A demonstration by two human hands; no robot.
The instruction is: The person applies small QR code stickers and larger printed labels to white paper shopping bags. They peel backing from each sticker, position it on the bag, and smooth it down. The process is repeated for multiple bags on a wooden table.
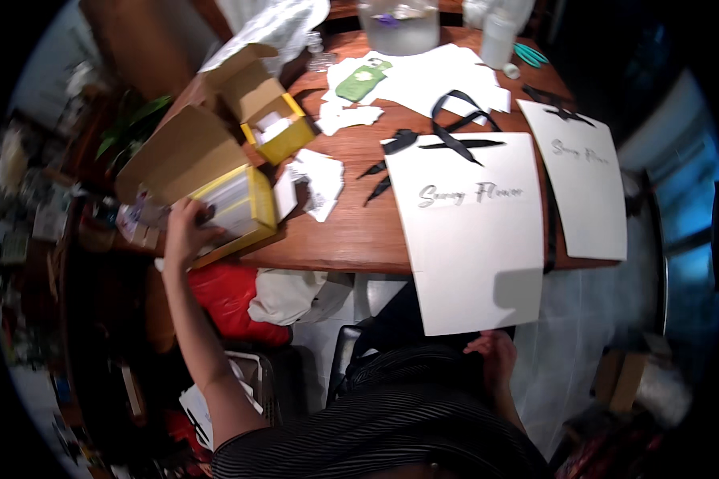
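Note:
My left hand (187, 226) reaches over the near left end of an open yellow cardboard box (266, 200) on the table. Its thumb and fingers are at the white, card-like contents (230, 200); whether they pinch anything is hidden. A white paper bag (473, 257) with black ribbon handles (455, 123) lies over the table's front edge and bears script lettering. Just below the bag's lower edge is my right hand (496, 358), fingers loosely curled. I cannot tell whether it touches the bag.
A smaller open yellow box (287, 141) stands behind the first, beside scattered white cards (320, 182). Another white bag (587, 191) lies to the right. Toward the back are white paper sheets (419, 75), a green pouch (359, 82), a clear water container (398, 30) and teal-handled scissors (530, 55).

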